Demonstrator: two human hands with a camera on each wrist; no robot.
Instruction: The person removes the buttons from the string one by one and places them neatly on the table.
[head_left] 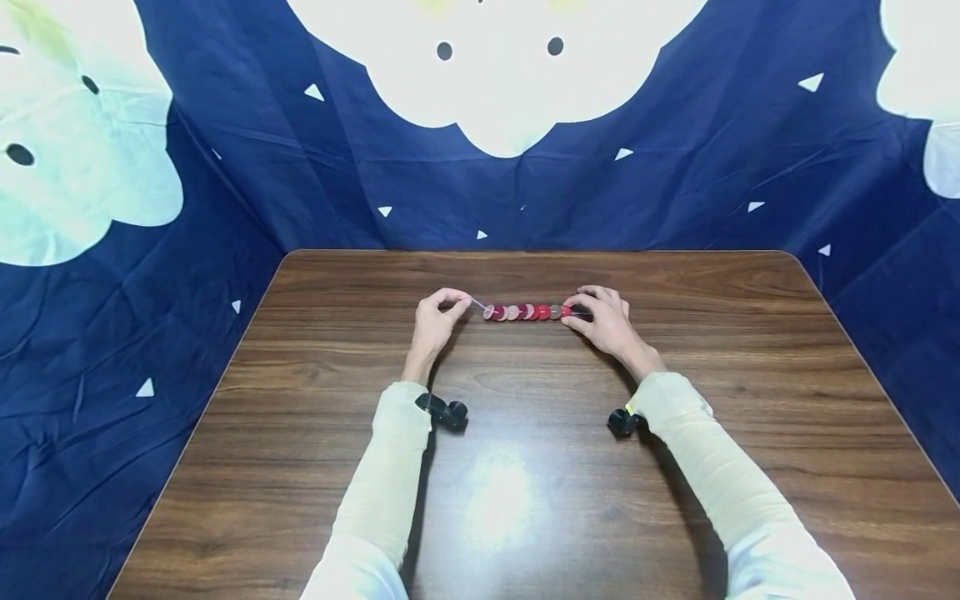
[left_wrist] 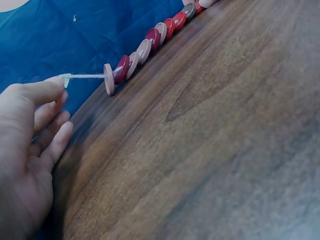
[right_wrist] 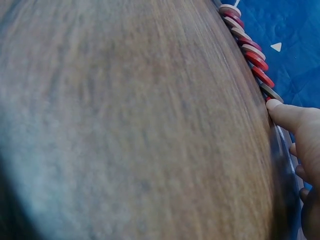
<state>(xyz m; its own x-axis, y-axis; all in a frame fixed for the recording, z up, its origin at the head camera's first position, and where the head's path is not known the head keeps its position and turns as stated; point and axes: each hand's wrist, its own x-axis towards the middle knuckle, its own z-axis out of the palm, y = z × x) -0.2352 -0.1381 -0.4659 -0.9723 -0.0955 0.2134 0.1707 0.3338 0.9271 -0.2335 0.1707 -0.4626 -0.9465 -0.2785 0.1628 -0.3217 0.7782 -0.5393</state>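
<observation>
Several round buttons (head_left: 528, 312) in pink, dark red, bright red and grey-brown are threaded in an overlapping row on a pale string (left_wrist: 87, 76). My left hand (head_left: 435, 321) pinches the string's left end between thumb and finger, a short stretch away from the pink end button (left_wrist: 109, 79). In the left wrist view a small whitish tip (left_wrist: 66, 80) shows at the pinch. At the other end, my right hand (head_left: 606, 321) pinches the last red button (head_left: 566, 312) with thumb and finger. That button is mostly covered by the thumb in the right wrist view.
The row lies over the far half of a brown wood-grain table (head_left: 517, 375). A dark blue cloth (head_left: 525, 200) with white shapes hangs behind and beside it. Small black cameras (head_left: 453, 414) sit on both wrists, near the tabletop.
</observation>
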